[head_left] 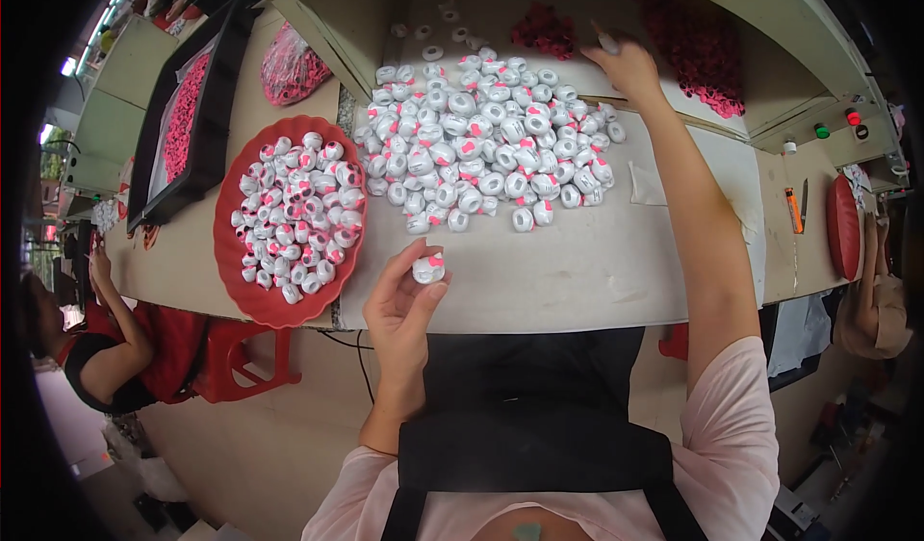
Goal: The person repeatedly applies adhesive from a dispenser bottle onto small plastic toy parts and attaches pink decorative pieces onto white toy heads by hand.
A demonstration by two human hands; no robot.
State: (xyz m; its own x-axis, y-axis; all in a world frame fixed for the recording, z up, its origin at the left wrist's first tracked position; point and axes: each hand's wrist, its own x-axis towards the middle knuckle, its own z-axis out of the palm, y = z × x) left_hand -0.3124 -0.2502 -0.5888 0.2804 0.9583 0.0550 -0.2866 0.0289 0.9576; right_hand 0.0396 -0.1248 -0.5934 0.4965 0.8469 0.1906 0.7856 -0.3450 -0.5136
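Observation:
Between the thumb and fingers of my left hand (402, 300) is a small white rounded piece with a pink bow (428, 269), held above the near edge of the table. My right hand (624, 63) reaches far forward, beside a small heap of pink bow-shaped bits (544, 31). Its forefinger looks wrapped in something whitish, and thumb and forefinger are apart with nothing visible in them. A large pile of white hollow pieces (481, 137), several with pink bows, lies in front of me. More such pieces fill the red scalloped tray (223, 228) at the left.
A bigger pink heap (698, 45) lies under the shelf at the far right. Left stand a black tray (144, 180) and a plastic bag of pink bits (292, 67). An orange-handled tool (794, 211) lies at the right. Co-workers sit on both sides.

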